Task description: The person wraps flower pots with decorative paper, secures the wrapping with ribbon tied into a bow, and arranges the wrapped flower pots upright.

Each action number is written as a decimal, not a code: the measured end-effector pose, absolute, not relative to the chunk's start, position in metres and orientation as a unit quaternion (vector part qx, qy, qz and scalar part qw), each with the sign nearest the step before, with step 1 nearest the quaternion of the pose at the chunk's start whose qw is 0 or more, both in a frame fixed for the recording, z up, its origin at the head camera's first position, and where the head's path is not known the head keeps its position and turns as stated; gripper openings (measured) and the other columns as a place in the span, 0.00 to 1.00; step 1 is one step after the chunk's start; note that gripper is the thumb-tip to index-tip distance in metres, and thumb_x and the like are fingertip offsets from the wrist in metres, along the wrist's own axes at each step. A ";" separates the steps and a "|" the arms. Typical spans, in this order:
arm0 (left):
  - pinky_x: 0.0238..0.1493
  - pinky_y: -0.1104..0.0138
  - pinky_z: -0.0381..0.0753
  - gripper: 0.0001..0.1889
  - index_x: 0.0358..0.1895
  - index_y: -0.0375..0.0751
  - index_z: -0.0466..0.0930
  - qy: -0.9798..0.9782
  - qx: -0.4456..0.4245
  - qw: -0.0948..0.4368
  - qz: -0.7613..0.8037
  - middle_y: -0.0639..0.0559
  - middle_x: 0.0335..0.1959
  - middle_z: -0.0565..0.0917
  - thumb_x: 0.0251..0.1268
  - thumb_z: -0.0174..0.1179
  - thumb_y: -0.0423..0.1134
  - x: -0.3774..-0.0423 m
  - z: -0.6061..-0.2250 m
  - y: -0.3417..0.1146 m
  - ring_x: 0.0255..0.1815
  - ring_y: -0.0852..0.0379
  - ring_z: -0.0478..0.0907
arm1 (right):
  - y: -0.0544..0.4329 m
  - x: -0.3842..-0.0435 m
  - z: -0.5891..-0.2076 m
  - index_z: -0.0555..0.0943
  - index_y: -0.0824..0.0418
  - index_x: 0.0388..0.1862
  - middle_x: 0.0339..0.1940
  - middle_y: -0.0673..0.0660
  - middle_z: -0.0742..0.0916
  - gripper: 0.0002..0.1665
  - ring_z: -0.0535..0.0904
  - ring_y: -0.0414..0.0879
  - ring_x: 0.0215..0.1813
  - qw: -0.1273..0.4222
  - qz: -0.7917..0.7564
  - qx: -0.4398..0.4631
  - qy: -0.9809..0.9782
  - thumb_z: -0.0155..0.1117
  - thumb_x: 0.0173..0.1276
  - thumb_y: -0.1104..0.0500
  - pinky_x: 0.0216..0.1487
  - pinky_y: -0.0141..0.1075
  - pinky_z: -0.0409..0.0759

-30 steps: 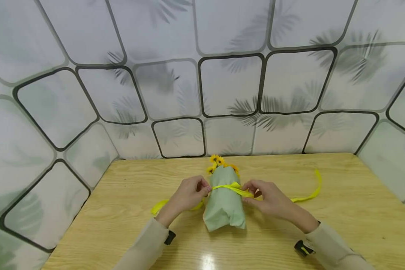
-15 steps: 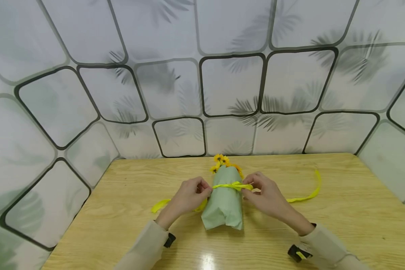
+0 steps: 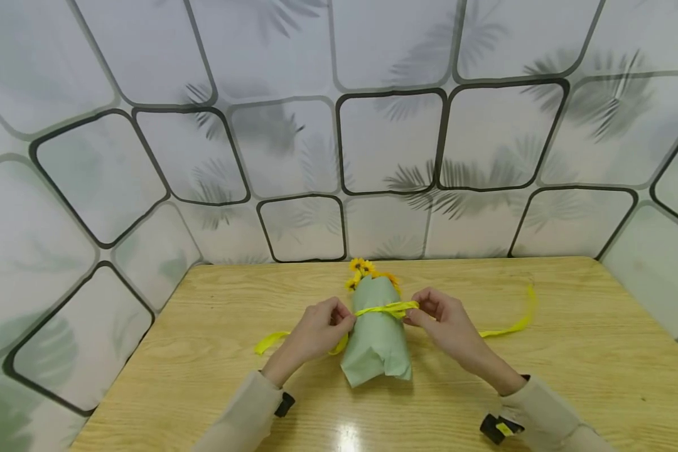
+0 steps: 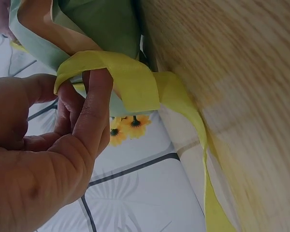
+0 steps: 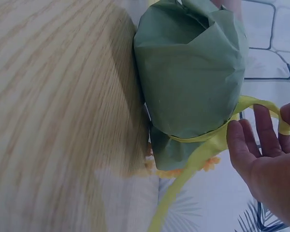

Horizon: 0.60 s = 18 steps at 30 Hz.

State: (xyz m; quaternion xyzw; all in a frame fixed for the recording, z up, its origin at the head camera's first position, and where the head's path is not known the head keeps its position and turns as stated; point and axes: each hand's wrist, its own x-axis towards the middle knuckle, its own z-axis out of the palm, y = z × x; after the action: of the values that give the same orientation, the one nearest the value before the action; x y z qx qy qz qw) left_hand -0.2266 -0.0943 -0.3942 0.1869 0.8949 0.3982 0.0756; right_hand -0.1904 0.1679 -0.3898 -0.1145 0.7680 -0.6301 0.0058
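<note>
A bouquet of yellow flowers [image 3: 361, 267] wrapped in pale green paper [image 3: 376, 345] lies on the table, blooms toward the wall. Around its middle runs a yellow ribbon [image 3: 381, 309], crossed on top near the right side. At the bouquet's left, my left hand [image 3: 320, 326] pinches the ribbon between thumb and fingertips; the left wrist view shows the ribbon [image 4: 130, 79] looped over the fingers and trailing down. On the other side my right hand [image 3: 446, 323] pinches a looped part of the ribbon [image 5: 261, 102] between thumb and fingers.
The bouquet rests on a light wooden table [image 3: 587, 351]. One ribbon tail [image 3: 514, 328] curves across the wood at right, another tail [image 3: 270, 342] lies at left. A patterned fabric wall [image 3: 390, 144] rises behind the table's far edge.
My right hand has shifted slightly up, and the ribbon piece it holds is now a short loop. The bouquet swayed right, then back. My left hand has stayed almost still.
</note>
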 end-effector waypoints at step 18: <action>0.26 0.70 0.74 0.08 0.40 0.43 0.81 0.896 0.186 0.073 0.395 0.55 0.29 0.81 0.75 0.58 0.43 -0.224 -0.394 -0.095 0.25 0.61 0.74 | 0.182 -0.190 -0.393 0.74 0.72 0.61 0.36 0.60 0.83 0.17 0.86 0.41 0.39 -0.004 -0.617 -0.134 0.776 0.58 0.79 0.63 0.47 0.35 0.88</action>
State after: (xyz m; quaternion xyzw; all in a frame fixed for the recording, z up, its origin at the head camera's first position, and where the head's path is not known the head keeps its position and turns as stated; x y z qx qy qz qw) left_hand -0.2243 -0.0947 -0.3943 0.1861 0.8965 0.3954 0.0730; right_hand -0.1897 0.1817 -0.3928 -0.1341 0.7757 -0.6167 -0.0042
